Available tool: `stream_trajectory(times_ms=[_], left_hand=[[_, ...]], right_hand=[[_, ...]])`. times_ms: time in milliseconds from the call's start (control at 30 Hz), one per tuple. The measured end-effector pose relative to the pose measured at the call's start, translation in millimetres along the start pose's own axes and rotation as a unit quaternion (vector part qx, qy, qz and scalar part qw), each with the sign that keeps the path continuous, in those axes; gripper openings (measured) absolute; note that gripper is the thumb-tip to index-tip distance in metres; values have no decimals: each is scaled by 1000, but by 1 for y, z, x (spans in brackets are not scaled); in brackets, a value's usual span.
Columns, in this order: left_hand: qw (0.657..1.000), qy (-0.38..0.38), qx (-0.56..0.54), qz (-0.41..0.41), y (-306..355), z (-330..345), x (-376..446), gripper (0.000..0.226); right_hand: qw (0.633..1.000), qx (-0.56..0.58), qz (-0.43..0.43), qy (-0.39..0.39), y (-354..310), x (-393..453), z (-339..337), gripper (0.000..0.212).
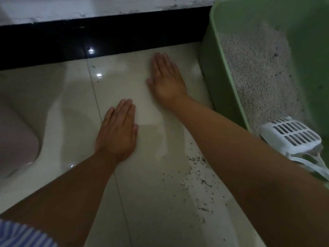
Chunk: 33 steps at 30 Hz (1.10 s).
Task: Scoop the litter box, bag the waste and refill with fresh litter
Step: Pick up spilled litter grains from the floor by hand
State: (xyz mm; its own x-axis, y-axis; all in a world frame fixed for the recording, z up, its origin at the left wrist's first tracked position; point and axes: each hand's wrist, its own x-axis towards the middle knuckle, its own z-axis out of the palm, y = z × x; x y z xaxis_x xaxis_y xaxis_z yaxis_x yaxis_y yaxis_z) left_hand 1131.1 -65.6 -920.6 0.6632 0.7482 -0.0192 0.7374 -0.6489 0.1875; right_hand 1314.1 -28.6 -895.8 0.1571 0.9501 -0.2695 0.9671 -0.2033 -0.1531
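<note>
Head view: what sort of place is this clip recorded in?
Probably a home, on a floor corner kept for a cat. Glossy pale floor tiles meet a dark skirting; a green litter box holds a white slotted scoop; spilled litter grains lie beside it.

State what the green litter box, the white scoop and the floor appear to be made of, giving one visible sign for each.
Green litter box: probably moulded plastic, matt; smooth one-piece walls with a rounded rim.
White scoop: probably plastic; thin moulded slots in a grid.
Floor: likely glazed ceramic tile; glossy light reflections and straight grout lines.
</note>
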Motion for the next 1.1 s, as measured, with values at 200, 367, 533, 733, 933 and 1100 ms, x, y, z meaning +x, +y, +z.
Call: stream_trajectory(times_ms=[200,367,533,733,933,1100], left_hand=[[1000,-12,2,-2,0,-1,0,55],[1000,-11,-6,-7,0,-1,0,56],[1000,2,-15,-8,-1,2,-2,54],[1000,5,-26,0,-1,1,-1,54],[1000,1,-26,1,-2,1,0,55],[999,-6,-33,0,-2,2,0,57]], right_hand=[[998,29,48,19,2,-23,19,58],[998,39,49,-9,11,-97,31,70],[994,87,62,-22,10,-143,26,82],[997,63,-40,11,0,-50,4,54],[992,-12,-124,-5,19,-77,28,64],[996,-43,-70,-39,24,-183,43,71]])
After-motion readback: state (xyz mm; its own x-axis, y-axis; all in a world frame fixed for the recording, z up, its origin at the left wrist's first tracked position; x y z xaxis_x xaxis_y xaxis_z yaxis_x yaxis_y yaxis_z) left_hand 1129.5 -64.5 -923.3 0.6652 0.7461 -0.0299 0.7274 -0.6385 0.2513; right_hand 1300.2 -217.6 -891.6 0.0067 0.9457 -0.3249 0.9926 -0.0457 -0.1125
